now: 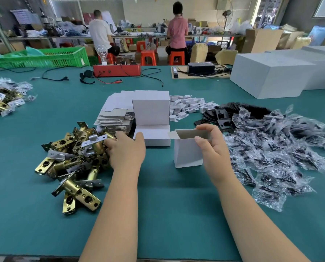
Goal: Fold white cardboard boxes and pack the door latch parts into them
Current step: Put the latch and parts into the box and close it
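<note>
Two hands at work on the desk (157, 205): right hand (213, 148) gripping the open-topped white box (188, 153) upright. Left hand (126, 149) reaching into the latch pile (76, 159) directly leftward, fingers hidden, grasp unclear. Beyond, flat box blanks (116, 112).

Right hand (213, 148) holds an open white box (188, 152) upright; left hand (126, 150) reaches into brass latches (73, 159).

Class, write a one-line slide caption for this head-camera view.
Right hand holds an open white box upright while left hand reaches into the brass latch pile.
</note>
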Demonstrator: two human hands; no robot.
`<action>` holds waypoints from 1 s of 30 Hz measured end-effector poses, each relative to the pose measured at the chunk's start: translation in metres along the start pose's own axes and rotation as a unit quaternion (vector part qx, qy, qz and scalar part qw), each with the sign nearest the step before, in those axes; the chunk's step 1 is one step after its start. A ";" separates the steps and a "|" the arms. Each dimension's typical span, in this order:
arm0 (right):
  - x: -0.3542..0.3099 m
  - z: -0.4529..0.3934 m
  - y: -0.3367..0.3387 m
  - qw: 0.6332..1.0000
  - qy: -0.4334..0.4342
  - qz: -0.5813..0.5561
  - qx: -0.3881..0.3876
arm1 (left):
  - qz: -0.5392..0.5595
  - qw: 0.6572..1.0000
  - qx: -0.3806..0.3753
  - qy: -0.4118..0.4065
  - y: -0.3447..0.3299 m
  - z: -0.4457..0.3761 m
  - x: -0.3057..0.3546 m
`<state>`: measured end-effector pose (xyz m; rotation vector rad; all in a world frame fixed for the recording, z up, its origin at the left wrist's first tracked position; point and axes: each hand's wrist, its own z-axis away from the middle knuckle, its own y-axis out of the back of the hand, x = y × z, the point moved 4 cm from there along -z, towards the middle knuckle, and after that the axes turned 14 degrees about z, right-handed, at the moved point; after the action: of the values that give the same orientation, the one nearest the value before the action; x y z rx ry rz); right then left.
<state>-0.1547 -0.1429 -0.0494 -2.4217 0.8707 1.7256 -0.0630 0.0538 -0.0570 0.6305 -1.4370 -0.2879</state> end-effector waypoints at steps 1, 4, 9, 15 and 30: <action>0.000 0.000 0.000 1.000 0.000 0.000 0.001 | -0.036 0.999 -0.011 -0.003 -0.001 0.000 -0.001; 0.001 0.000 0.000 1.000 0.000 0.001 0.002 | -0.165 0.985 -0.048 -0.004 -0.005 -0.001 -0.003; 0.001 0.000 0.000 1.000 -0.001 0.000 0.004 | -0.172 0.984 -0.053 -0.012 -0.006 -0.007 -0.005; -0.001 0.001 -0.001 1.000 -0.001 -0.004 0.011 | -0.066 0.993 0.033 -0.087 0.000 -0.009 -0.004; -0.001 0.001 -0.001 1.000 0.004 -0.010 0.018 | 0.022 0.991 0.071 -0.113 0.002 -0.012 -0.003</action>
<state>-0.1552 -0.1418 -0.0488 -2.4078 0.8673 1.6793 -0.0519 0.0600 -0.0585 0.6969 -1.6976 -0.2297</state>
